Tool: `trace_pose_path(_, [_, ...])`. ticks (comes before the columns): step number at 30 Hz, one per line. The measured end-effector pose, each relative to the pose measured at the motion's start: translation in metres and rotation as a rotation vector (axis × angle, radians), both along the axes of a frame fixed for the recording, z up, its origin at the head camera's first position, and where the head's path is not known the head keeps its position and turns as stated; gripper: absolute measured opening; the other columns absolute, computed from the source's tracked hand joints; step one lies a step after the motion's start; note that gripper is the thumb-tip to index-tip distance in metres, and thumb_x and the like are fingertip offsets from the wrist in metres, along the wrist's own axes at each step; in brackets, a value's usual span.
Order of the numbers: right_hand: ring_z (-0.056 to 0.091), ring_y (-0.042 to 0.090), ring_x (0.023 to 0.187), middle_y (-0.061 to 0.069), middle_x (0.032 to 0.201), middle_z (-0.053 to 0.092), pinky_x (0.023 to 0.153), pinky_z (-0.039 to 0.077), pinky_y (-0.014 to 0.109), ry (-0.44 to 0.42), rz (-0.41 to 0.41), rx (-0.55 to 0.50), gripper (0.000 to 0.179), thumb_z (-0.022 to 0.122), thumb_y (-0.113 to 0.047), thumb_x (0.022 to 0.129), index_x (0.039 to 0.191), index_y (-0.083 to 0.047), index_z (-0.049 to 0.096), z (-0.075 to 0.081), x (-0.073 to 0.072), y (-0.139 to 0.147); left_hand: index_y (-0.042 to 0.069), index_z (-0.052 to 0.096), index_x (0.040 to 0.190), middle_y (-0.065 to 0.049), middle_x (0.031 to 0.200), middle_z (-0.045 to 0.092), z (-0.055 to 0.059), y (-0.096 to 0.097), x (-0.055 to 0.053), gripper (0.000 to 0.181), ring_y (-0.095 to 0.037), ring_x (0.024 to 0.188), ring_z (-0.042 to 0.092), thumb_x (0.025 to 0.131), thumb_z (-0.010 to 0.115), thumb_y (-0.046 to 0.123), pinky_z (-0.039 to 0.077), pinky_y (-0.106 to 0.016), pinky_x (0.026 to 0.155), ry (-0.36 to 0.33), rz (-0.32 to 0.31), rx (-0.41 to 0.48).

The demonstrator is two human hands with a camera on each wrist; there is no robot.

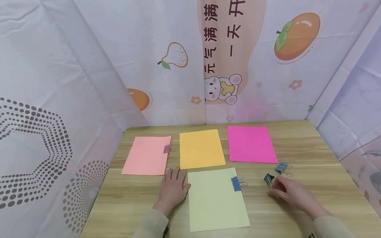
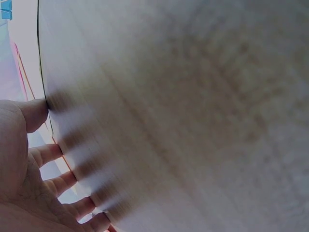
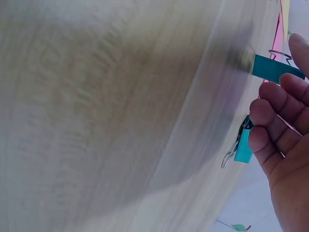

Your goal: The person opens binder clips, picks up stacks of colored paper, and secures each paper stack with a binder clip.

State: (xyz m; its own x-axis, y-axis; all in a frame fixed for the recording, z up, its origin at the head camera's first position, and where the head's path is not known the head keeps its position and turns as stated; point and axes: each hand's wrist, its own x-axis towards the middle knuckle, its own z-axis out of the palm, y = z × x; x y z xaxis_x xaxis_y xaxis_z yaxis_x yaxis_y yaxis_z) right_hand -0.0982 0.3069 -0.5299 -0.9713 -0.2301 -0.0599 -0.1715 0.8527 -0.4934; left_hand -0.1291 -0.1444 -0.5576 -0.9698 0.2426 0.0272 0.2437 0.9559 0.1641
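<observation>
One wooden table [image 1: 317, 149], bearing four paper sheets and four clips. Far row, left to right: a salmon sheet [image 1: 146, 156], with a pink clip [image 1: 166, 149] at its right edge; an orange sheet [image 1: 201, 150]; a magenta sheet [image 1: 251, 145]. Near centre: a pale green sheet [image 1: 215, 204], with a blue clip [image 1: 236, 184] at its right edge. Right side: one teal clip [image 1: 280, 167], just beside the magenta sheet's near right corner; one dark green clip [image 1: 269, 178], left of the teal one and slightly nearer. Right hand [image 1: 292, 193]: thumb and fingers bent, pinching the dark green clip; whether that clip touches the table cannot be told. Left hand [image 1: 173, 189]: laid on the table left of the pale green sheet, fingers straight and apart, gripping nothing. Step in hand, by judgement: taking up the dark green clip. Next move, by judgement: calls for a secure pinch, with the handles squeezed together if the clip's mouth is to open.
</observation>
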Motion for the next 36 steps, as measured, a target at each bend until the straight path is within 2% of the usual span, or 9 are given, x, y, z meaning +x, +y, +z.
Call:
trace_pose_path(8, [0.044,0.007,0.066,-0.006,0.076,0.05,0.055,0.039,0.026,0.037,-0.02,-0.004,0.029,0.078,-0.034,0.091,0.099,-0.014,0.059,0.0038,-0.0018,0.0017,0.014,0.05,0.149,-0.018,0.155,0.043,0.001,0.0009,0.0002,0.057,-0.047,0.143,0.037,0.101,0.057,0.043,0.032,-0.061,0.116,0.006,0.0,-0.003])
trace_pose_path(11, [0.055,0.013,0.075,0.0,0.087,0.058,0.061,0.048,0.03,0.063,-0.022,-0.002,0.037,0.08,-0.035,0.089,0.106,-0.009,0.059,0.0036,-0.0023,0.0028,0.014,0.051,0.149,-0.018,0.155,0.043,0.002,0.0012,0.0005,0.056,-0.047,0.143,0.037,0.101,0.057,0.043,0.032,-0.061,0.116,0.002,0.002,-0.005])
trace_pose_path(14, [0.063,0.023,0.087,0.007,0.101,0.06,0.068,0.056,0.04,0.1,-0.014,-0.003,0.043,0.081,-0.035,0.087,0.109,-0.006,0.057,0.0032,-0.0026,0.0041,0.014,0.051,0.149,-0.018,0.155,0.043,0.0037,0.0016,0.0015,0.056,-0.047,0.143,0.037,0.1,0.058,0.043,0.032,-0.061,0.116,-0.001,0.003,-0.007])
trace_pose_path(20, [0.061,0.022,0.091,0.009,0.109,0.056,0.071,0.055,0.039,0.182,0.009,0.025,0.043,0.082,-0.032,0.087,0.11,-0.006,0.055,0.0016,-0.0033,0.0052,0.014,0.052,0.148,-0.018,0.155,0.043,0.0051,0.0023,0.0029,0.057,-0.047,0.143,0.037,0.1,0.06,0.043,0.033,-0.061,0.115,-0.015,0.01,-0.013])
trace_pose_path(28, [0.066,0.034,0.1,0.015,0.121,0.054,0.079,0.058,0.053,0.149,0.013,-0.004,0.049,0.081,-0.036,0.088,0.115,-0.005,0.054,-0.0019,-0.0023,0.0072,0.014,0.051,0.149,-0.018,0.156,0.042,0.0052,0.0023,0.0024,0.057,-0.047,0.143,0.036,0.101,0.059,0.043,0.032,-0.061,0.116,-0.021,0.011,-0.013])
trace_pose_path(36, [0.066,0.039,0.105,0.017,0.122,0.055,0.082,0.057,0.056,0.084,-0.001,0.001,0.059,0.08,-0.043,0.087,0.121,-0.003,0.052,-0.005,-0.0017,0.0082,0.014,0.051,0.149,-0.018,0.156,0.042,0.004,0.0018,0.002,0.057,-0.047,0.144,0.036,0.101,0.059,0.043,0.032,-0.061,0.116,-0.023,0.011,-0.01])
